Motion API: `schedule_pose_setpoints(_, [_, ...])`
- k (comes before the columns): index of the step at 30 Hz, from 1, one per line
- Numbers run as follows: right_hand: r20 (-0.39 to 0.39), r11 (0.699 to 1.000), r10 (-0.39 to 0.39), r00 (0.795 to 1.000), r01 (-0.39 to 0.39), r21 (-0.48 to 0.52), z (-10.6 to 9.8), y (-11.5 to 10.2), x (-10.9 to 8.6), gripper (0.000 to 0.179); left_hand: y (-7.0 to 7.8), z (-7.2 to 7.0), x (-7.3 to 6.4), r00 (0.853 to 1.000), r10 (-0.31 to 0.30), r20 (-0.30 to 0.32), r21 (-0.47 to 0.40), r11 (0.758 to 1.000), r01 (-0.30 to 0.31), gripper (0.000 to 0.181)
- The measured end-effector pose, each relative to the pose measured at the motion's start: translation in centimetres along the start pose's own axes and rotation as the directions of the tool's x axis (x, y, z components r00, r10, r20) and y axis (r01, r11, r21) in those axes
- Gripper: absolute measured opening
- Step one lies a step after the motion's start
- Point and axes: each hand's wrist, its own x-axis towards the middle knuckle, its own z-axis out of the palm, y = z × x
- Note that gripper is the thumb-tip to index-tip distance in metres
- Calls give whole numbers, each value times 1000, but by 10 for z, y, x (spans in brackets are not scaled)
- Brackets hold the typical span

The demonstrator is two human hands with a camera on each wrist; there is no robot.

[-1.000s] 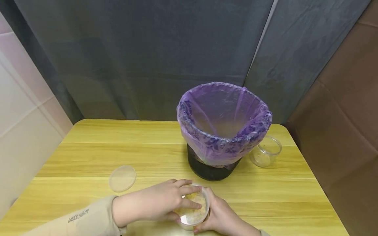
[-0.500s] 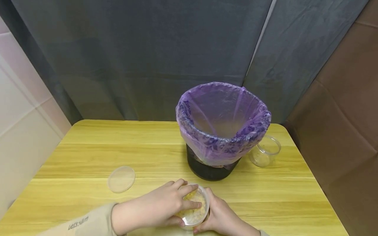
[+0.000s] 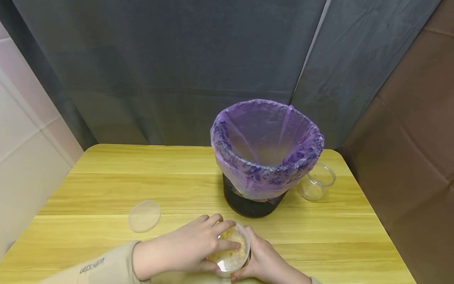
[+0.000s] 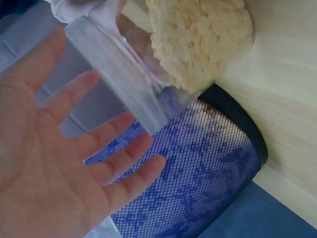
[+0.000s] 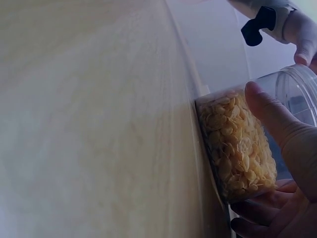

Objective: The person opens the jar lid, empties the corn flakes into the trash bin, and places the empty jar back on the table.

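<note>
A clear round plastic jar (image 3: 247,258) of pale yellow flakes (image 5: 237,148) stands at the table's near edge. My right hand (image 3: 264,258) grips its side, with the thumb (image 5: 270,111) along the wall in the right wrist view and fingers round the far side. My left hand (image 3: 193,244) reaches over the jar's top. Its fingers are spread and nearly straight in the left wrist view, with the fingertips (image 4: 154,163) close to the thick rim (image 4: 116,74). The thumb lies by the near rim in the head view.
A black mesh bin (image 3: 253,207) with a purple bag (image 3: 264,177) over its rim stands beyond my hands. Half behind it sits another clear jar (image 3: 315,189). A round translucent lid (image 3: 144,216) lies on the wooden table (image 3: 142,177), left of my hands.
The whole head view has shifted slightly, moving the scene a little left. My left hand's fingers shift slightly over the jar's top; the right hand keeps its grip.
</note>
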Motion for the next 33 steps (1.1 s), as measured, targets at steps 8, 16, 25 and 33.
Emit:
schedule_pose_setpoints(8, [-5, 1000, -2, 1000, 2, -29, 1, 0, 1, 102, -5, -16, 6, 990, 36, 135, -39, 999, -31, 80])
schedule_pose_setpoints(16, [17, 996, -10, 1000, 12, -86, 1, 0, 1, 124, -4, -22, 16, 978, 67, 200, 40, 996, -76, 90])
schedule_pose_setpoints(25, [17, 999, 34, 999, -33, -37, 0, -2, 1, 106, -5, -21, 21, 961, 47, 274, -8, 999, -47, 88])
schedule_pose_setpoints(33, [13, 999, 5, 1000, -5, -35, 1, 0, -1, 94, -5, -18, 22, 974, 52, 222, 4, 999, -54, 83])
